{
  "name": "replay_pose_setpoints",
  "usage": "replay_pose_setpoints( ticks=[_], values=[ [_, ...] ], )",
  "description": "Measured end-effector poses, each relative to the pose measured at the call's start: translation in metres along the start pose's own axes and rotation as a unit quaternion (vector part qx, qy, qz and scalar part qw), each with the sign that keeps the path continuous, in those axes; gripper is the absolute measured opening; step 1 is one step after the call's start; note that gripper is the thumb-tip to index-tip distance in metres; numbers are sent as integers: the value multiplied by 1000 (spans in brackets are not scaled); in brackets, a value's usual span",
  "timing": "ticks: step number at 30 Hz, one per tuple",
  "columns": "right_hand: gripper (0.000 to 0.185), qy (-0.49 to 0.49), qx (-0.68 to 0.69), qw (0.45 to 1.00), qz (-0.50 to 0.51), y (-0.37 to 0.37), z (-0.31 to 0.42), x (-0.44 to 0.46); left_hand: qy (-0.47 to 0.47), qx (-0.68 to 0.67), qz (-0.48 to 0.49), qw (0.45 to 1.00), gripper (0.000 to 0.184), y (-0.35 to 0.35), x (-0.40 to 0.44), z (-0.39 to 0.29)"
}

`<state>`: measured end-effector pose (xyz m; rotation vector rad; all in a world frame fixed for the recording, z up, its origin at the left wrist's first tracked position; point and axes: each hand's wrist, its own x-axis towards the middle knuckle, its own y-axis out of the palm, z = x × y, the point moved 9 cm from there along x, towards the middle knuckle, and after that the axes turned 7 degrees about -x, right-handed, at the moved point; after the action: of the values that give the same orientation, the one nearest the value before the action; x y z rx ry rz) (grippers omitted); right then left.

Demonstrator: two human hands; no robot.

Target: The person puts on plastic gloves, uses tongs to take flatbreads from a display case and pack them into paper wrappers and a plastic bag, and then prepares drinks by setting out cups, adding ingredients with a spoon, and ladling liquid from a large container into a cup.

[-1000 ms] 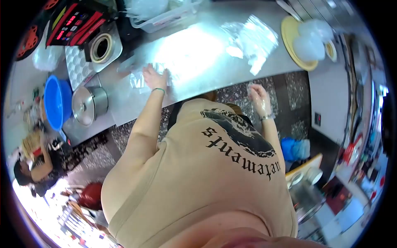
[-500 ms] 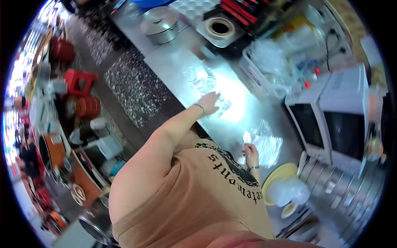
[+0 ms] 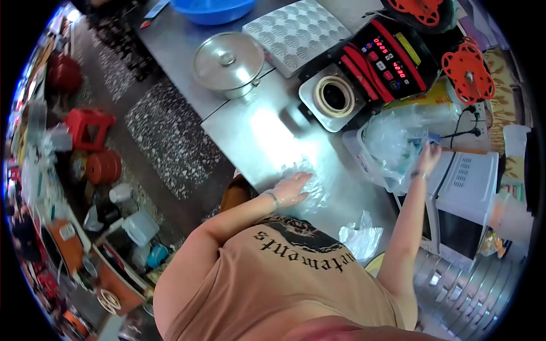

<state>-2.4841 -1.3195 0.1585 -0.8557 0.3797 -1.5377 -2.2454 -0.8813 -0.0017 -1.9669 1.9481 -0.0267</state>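
Note:
My left hand [image 3: 293,189] lies with its fingers stretched out on a crumpled sheet of clear plastic [image 3: 313,196] on the steel table [image 3: 227,131]. My right hand [image 3: 429,160] is stretched out over the right end of a white plastic basket [image 3: 355,153]. Its fingers are bent together at a small blue item [image 3: 434,138], and what is between them is hard to make out. Inside the basket lie clear plastic bags [image 3: 387,136]. A second shiny clear plastic bag [image 3: 362,237] rests on the table near my body, between my arms.
A black and red machine [image 3: 392,62] with lit digits and a round opening stands behind the basket. To the left are a lidded metal pot [image 3: 227,59], a moulded tray [image 3: 296,31] and a blue basin [image 3: 213,10]. A white microwave [image 3: 466,182] stands right, near my right arm.
My right hand has left the plastic bag near my body and reached out to the basket. My left hand stays on the plastic sheet. The view has shifted, showing more of the machine.

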Motion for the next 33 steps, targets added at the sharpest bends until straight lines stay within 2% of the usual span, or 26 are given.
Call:
replay_pose_setpoints(
  ticks=[1, 3, 5, 6, 7, 9, 10, 11, 12, 13, 15, 16, 17, 19, 20, 21, 23, 25, 27, 28, 31, 32, 33],
  values=[
    [76, 36, 13, 998, -41, 6, 2, 40, 7, -2, 13, 1000, 62, -10, 0, 4],
    [83, 71, 99, 990, -69, 32, 30, 66, -26, -27, -15, 999, 60, -37, -6, 25],
    [87, 171, -107, 974, -105, 43, 66, 67, -20, -22, -3, 1000, 59, -50, -17, 32],
    [85, 177, -128, 970, -109, 51, 67, 76, -14, -14, 4, 1000, 59, -56, -23, 35],
    [82, 169, -104, 976, -92, 65, 61, 86, -3, -9, 29, 1000, 59, -55, -27, 39],
    [77, 176, -45, 982, -53, 87, 41, 103, -4, -95, 15, 995, 59, -57, -30, 54],
    [75, 189, -30, 980, -46, 92, 29, 108, 9, -88, 47, 995, 59, -50, -29, 57],
    [75, 207, -38, 975, -71, 91, 5, 120, -12, -98, 28, 995, 58, -52, -29, 66],
    [72, 183, -58, 970, -152, 85, -14, 132, -36, -108, 4, 993, 58, -56, -30, 73],
    [70, 150, -77, 959, -229, 73, -19, 133, -29, -104, 24, 994, 58, -56, -26, 71],
    [72, 4, 64, 967, -248, 41, 65, 95, -22, -114, -16, 993, 54, -68, -22, 63],
    [70, 59, 27, 973, -223, 30, 71, 89, -25, -117, -32, 992, 52, -72, -19, 59],
    [70, 63, 25, 971, -229, 14, 83, 84, -22, -114, -26, 993, 52, -72, -18, 55],
    [69, 91, -37, 994, -55, 20, 94, 84, -41, -122, -36, 991, 51, -79, -13, 49],
    [65, 54, -27, 986, -154, 8, 85, 84, -53, -104, -15, 993, 52, -77, -10, 46],
    [65, 56, -26, 985, -161, 3, 86, 85, -48, -100, -12, 994, 52, -78, -4, 38],
    [65, -2, 158, 959, -235, -18, 91, 82, -47, -96, -1, 994, 52, -72, 5, 28],
    [65, 3, 155, 956, -250, -23, 53, 98, -43, -116, 4, 992, 52, -68, 11, 19],
    [64, -4, 228, 944, -239, -30, 41, 101, -37, -139, 3, 990, 51, -63, 21, 5],
    [65, 51, 141, 977, -154, -25, 48, 97, -48, -136, 16, 989, 51, -60, 22, -3],
    [65, 11, 121, 978, -171, -32, 68, 95, -58, -107, 41, 992, 51, -52, 26, -10],
    [74, 6, 217, 956, -197, -33, 59, 105, -63, -89, 54, 993, 50, -48, 26, -9],
    [74, 7, 219, 955, -200, -38, 63, 105, -62, -86, 54, 993, 50, -45, 27, -11]
  ],
)
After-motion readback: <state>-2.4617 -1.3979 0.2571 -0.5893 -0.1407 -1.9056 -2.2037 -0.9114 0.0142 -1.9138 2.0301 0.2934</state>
